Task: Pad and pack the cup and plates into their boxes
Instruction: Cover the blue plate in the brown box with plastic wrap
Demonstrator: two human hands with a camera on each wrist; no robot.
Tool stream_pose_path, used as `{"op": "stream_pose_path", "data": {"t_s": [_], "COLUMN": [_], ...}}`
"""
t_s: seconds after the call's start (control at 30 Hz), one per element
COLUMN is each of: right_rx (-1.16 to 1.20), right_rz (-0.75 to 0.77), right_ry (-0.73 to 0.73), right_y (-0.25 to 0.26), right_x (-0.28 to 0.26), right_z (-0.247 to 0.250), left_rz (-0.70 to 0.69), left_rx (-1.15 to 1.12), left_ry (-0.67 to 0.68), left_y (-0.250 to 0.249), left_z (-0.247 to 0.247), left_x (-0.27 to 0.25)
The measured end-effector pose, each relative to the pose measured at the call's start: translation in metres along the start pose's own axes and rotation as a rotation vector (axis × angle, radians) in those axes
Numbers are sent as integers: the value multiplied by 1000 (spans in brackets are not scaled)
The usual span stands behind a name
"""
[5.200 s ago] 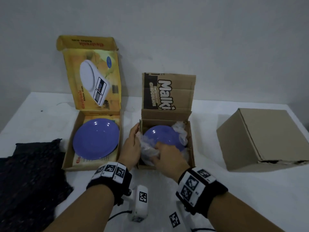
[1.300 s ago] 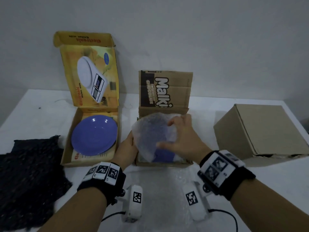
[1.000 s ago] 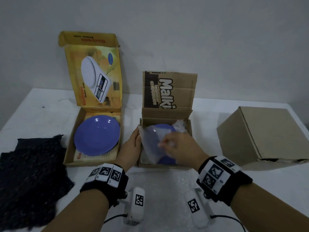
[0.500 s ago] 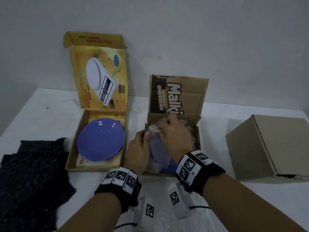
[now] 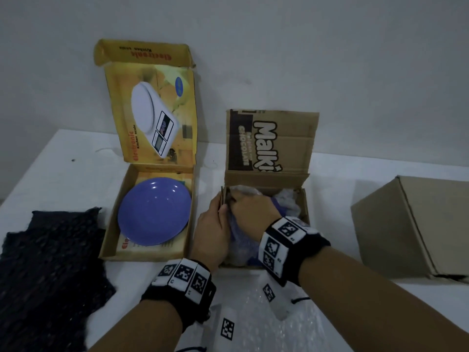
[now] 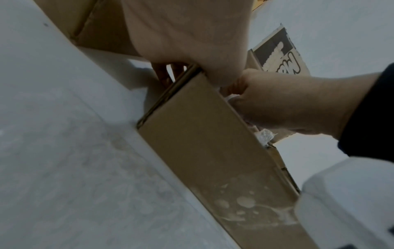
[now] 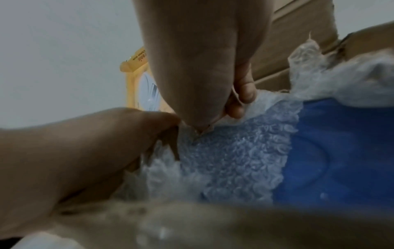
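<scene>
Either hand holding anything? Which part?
Right hand pinches the bubble wrap at its edge over the blue plate. Left hand grips the left wall of the Malkist box.

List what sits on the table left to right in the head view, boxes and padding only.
dark mesh padding → yellow kitchen-scale box holding a bare blue plate → Malki carton with a plate in bubble wrap → closed plain carton.

Three boxes in a row — scale box (image 5: 148,209) left (plate (image 5: 154,210) inside), Malki box (image 5: 266,179) middle, shut box (image 5: 416,227) right.
</scene>
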State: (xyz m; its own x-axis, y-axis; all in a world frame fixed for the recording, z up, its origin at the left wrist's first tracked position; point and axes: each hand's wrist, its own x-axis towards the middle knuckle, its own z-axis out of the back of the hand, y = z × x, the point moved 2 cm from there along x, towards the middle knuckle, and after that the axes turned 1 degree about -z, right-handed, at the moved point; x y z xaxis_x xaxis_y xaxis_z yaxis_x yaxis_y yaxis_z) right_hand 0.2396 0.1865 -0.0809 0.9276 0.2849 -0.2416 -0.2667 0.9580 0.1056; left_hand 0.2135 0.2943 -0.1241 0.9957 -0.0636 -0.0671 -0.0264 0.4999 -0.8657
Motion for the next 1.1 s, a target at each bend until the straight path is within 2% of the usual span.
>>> {"op": "stream_pose_path", "data": {"t_s": [0.1, 0.2, 0.37, 0.47, 0.57, 0.6, 0.67, 0.73, 0.8, 0.9, 1.0, 1.1], "right_rx": [23, 90, 144, 150, 111, 130, 139, 38, 24, 69, -4, 86], "right_rz": [68, 166, 86, 52, 39, 53, 89, 140, 170, 177, 166, 157], "right_ry": [14, -122, 83, 2, 70, 57, -63, -160, -145, -45, -26, -23], "right_y": [-4, -12, -18, -13, -10, -11, -16, -20, -19, -14, -10, -11], "right_x": [-3, -11, -12, -3, 0, 0, -4, -12, -19, -20, -24, -24], "right_z": [3, 5, -15, -22, -16, -9, 5, 12, 7, -1, 7, 14], "left_rz": [32, 49, 24, -3, 25, 35, 41, 34, 28, 36, 49, 37], "left_rx": [46, 74, 88, 105, 116, 123, 147, 176, 190, 171, 160, 168], "left_ry": [-6, -17, 2, 4, 18, 29, 50, 49, 37, 33, 36, 32], "left_y": [4, 5, 3, -1, -1, -1, -2, -3, -2, -2, -1, -1], "left_z": [-3, -7, -6, -4, -4, -4, -5, -6, -7, -6, -6, -5], "left_x": [1, 3, 3, 2, 3, 3, 4, 5, 5, 5, 6, 5]}}
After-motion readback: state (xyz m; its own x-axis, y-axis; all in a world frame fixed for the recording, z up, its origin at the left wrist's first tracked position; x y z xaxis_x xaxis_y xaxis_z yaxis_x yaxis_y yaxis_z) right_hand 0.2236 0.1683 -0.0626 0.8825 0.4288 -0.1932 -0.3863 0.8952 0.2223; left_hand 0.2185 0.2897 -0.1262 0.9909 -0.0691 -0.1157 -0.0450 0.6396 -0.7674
